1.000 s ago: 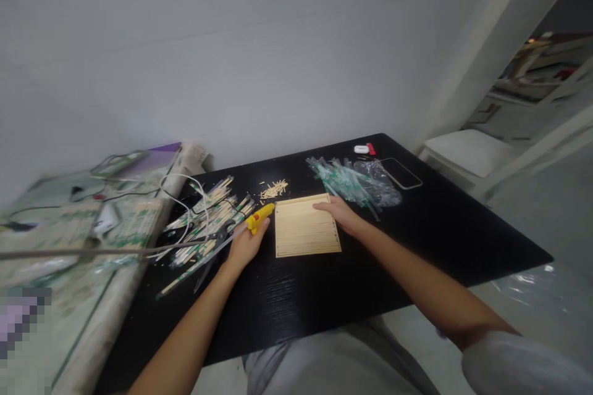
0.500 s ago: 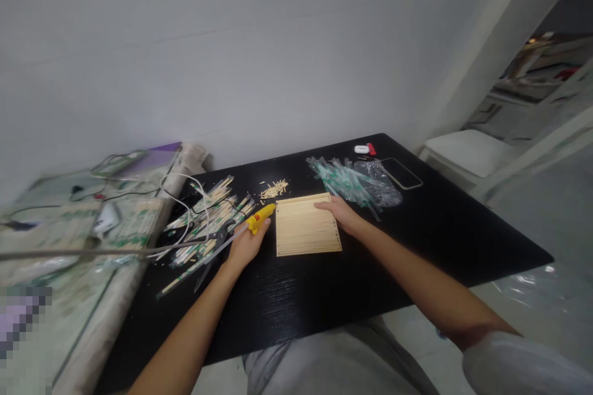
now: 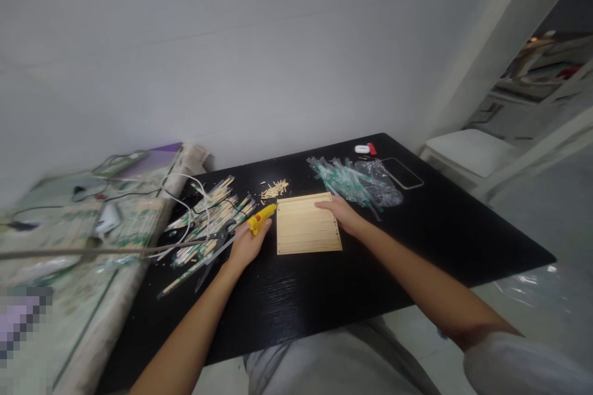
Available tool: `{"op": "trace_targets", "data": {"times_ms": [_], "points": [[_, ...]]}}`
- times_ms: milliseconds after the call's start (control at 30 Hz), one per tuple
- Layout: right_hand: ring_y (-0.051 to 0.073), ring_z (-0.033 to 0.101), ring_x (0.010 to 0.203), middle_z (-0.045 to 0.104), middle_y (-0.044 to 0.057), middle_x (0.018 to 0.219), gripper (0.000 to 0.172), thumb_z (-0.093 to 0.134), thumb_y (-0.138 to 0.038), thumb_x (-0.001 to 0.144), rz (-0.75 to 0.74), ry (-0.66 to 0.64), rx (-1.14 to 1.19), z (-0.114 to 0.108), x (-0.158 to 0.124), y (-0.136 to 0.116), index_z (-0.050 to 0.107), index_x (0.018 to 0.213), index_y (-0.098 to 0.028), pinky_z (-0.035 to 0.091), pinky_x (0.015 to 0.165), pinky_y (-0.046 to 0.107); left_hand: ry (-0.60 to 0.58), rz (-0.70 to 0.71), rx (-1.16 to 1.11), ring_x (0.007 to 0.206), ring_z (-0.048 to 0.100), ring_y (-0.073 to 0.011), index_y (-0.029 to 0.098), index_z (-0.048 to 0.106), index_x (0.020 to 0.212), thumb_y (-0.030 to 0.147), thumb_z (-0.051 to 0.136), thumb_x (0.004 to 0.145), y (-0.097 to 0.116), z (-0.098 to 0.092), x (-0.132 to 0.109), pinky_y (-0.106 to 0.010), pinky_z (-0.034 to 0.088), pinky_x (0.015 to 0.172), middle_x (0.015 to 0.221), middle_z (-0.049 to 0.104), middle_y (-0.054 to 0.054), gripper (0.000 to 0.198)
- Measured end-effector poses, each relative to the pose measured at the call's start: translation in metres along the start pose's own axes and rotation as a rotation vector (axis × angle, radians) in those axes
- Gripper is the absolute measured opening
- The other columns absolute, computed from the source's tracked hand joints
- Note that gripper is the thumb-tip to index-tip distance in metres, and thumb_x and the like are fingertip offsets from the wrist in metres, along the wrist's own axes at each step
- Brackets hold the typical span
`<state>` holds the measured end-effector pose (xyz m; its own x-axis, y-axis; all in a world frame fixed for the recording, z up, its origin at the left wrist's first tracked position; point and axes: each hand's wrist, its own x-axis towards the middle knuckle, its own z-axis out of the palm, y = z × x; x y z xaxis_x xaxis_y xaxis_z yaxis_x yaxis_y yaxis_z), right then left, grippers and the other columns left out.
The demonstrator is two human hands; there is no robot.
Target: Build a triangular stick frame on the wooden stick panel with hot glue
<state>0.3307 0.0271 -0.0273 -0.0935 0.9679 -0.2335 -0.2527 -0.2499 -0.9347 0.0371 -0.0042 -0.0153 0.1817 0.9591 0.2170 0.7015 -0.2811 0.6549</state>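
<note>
My left hand (image 3: 247, 245) is closed round a yellow hot glue gun (image 3: 260, 218), with a pale glue stick (image 3: 221, 250) jutting from its back end. The nozzle points at the upper left corner of a flat square panel (image 3: 306, 228) made of thin wooden sticks laid side by side. My right hand (image 3: 341, 212) grips the panel's right edge, thumb on top; the fingers beneath are hidden. Beyond the panel lies a small heap of short cut stick pieces (image 3: 275, 190) on the black table (image 3: 296, 308).
Wrapped chopsticks (image 3: 204, 241), black-handled scissors (image 3: 223, 233) and a white cable (image 3: 185, 203) lie on the left. Torn plastic wrappers (image 3: 345, 182), a phone (image 3: 402, 173) and a white earbud case (image 3: 362, 149) are at the back right. A white stool (image 3: 467, 149) stands beyond.
Almost nothing differs. Both hands keep their hold on the glue gun and the stick panel, and the view has shifted very slightly.
</note>
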Motion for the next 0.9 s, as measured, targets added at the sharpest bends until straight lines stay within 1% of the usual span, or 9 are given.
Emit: {"op": "trace_targets", "data": {"times_ms": [167,333,433,567,667,900], "points": [[0.026,0.075,0.089,0.082,0.007,0.096,0.029,0.084,-0.029,0.062,-0.007,0.009,0.007,-0.0002,0.0006,0.0016,0.08,0.089,-0.017,0.055,0.093,0.041,-0.008,0.027,0.002,0.131,0.065,-0.0281,0.016,0.071,0.133,0.053,0.045,0.1,-0.0006,0.0001,0.0,-0.042,0.045,0.119,0.134,0.073,-0.009,0.055],[0.027,0.075,0.089,0.082,0.008,0.096,0.029,0.083,-0.03,0.064,-0.015,0.016,0.016,-0.0005,0.0012,0.0025,0.08,0.089,-0.017,0.056,0.092,0.04,0.003,0.027,0.009,0.13,0.066,-0.0287,0.018,0.073,0.129,0.053,0.047,0.099,-0.0009,0.0001,0.0,-0.042,0.046,0.119,0.129,0.076,-0.008,0.053],[0.027,0.075,0.091,0.082,0.008,0.096,0.028,0.083,-0.029,0.064,-0.018,0.02,0.023,-0.0005,0.0016,0.0021,0.079,0.089,-0.017,0.056,0.093,0.04,0.002,0.03,0.005,0.13,0.065,-0.0282,0.018,0.072,0.13,0.053,0.047,0.099,-0.0018,0.001,-0.0002,-0.042,0.046,0.119,0.131,0.075,-0.008,0.053],[0.027,0.075,0.09,0.082,0.007,0.092,0.026,0.082,-0.03,0.065,-0.02,0.023,0.027,-0.0002,0.0016,0.0013,0.078,0.088,-0.018,0.056,0.093,0.04,-0.013,0.014,0.001,0.126,0.068,-0.029,0.015,0.071,0.131,0.054,0.047,0.1,-0.0051,0.0028,-0.0001,-0.045,0.047,0.117,0.13,0.075,-0.01,0.055],[0.027,0.075,0.091,0.082,0.007,0.093,0.026,0.082,-0.03,0.066,-0.019,0.022,0.026,0.0002,0.0013,0.0012,0.078,0.089,-0.018,0.056,0.093,0.04,-0.018,0.016,0.008,0.125,0.068,-0.029,0.016,0.071,0.131,0.055,0.048,0.1,-0.0074,0.0036,0.0001,-0.045,0.047,0.116,0.127,0.076,-0.01,0.055],[0.028,0.075,0.093,0.082,0.007,0.094,0.025,0.081,-0.029,0.066,-0.019,0.029,0.03,0.0007,0.001,0.0011,0.078,0.088,-0.018,0.056,0.095,0.042,-0.011,0.003,0.012,0.117,0.072,-0.03,0.017,0.074,0.123,0.055,0.049,0.1,-0.0075,0.0035,-0.0004,-0.045,0.053,0.11,0.12,0.078,-0.011,0.052]]}}
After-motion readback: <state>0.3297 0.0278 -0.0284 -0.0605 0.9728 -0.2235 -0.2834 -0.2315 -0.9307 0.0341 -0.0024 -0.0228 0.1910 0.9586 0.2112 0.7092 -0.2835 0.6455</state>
